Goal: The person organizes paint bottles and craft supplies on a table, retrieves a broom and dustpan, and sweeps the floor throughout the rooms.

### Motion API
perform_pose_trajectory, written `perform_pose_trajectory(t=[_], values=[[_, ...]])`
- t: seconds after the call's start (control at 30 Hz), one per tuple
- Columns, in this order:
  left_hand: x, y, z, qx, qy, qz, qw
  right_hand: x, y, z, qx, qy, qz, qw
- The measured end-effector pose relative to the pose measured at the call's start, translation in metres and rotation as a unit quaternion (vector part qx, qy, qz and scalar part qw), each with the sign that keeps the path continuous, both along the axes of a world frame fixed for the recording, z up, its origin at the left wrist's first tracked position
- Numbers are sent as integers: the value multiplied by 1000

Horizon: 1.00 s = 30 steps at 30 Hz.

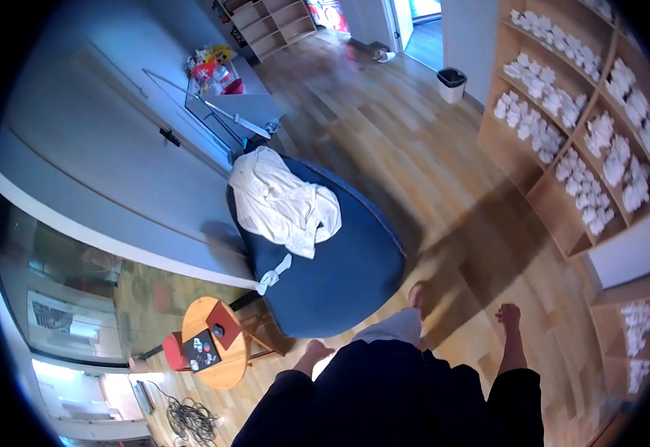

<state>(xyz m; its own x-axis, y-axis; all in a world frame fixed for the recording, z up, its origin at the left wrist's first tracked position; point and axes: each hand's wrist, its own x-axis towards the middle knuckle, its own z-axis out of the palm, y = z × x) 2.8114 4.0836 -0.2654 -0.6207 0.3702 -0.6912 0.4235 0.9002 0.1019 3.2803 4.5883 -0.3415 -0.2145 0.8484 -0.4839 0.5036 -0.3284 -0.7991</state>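
Note:
My left hand (pixel 316 352) hangs low beside my dark top, in front of the blue upholstered seat (pixel 340 279). Its fingers reach to the right, and I see nothing in them. Out over the wooden floor on the other side is my right hand (pixel 509 316), fingers loosely bent and a little apart, holding nothing. A crumpled white cloth garment (pixel 284 197) lies on the seat's far half. Near it, a small pale strip of cloth (pixel 274 274) rests on the seat's left edge. Neither hand touches the seat's cloths.
Shelves (pixel 537 190) with many white crumpled bundles stand at the right. A round wooden table (pixel 220 376) and a tangle of cable (pixel 191 421) are at lower left. A white bin (pixel 451 88) stands by the far wall. Beyond the seat is a cluttered cabinet (pixel 254 104).

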Motion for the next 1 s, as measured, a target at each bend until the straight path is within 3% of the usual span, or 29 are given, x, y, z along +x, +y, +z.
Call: perform_pose_trajectory(t=[0.1,0.13,0.17,0.23,0.27,0.3,0.33,0.37,0.4,0.43,0.57,0.67,0.73,0.8,0.9,0.97,1.0], values=[[-19,91,21,-74,-116,84,987,-91,103,80,64,51,-20,996],[-32,111,2,-74,-120,40,989,-113,128,93,91,71,-17,993],[-50,134,-33,-52,-86,-59,993,-130,149,93,27,127,-54,990],[-85,198,-85,-1,-27,-190,982,-94,164,31,-103,216,-125,963],[-101,264,-54,-2,-93,-149,985,-83,159,8,-28,46,58,997],[-113,344,8,-7,-155,-103,982,-72,154,-17,141,-269,297,905],[-130,388,-26,3,-41,-173,984,-63,148,-36,268,-416,401,771],[-149,432,-34,118,10,-158,980,-88,154,-36,191,-390,409,803],[-167,487,-9,149,-18,-112,982,-114,165,-35,40,-329,337,881],[-181,539,23,178,-43,-66,981,-143,176,-35,-50,-298,284,910],[-242,680,62,302,-57,45,951,-218,277,-48,-107,-297,268,910],[-286,724,57,277,0,56,959,-258,378,-69,-110,-315,296,895],[-314,734,57,115,-28,67,991,-292,457,-74,-99,-324,323,884],[-330,705,25,42,-62,109,991,-333,547,-88,-64,-331,353,873],[-338,676,16,-19,-16,-56,998,-444,737,-166,122,-353,426,824],[-342,677,26,31,46,-131,990,-579,870,-152,265,-413,546,679],[-344,680,31,46,73,-139,987,-653,921,-140,292,-399,484,722]])
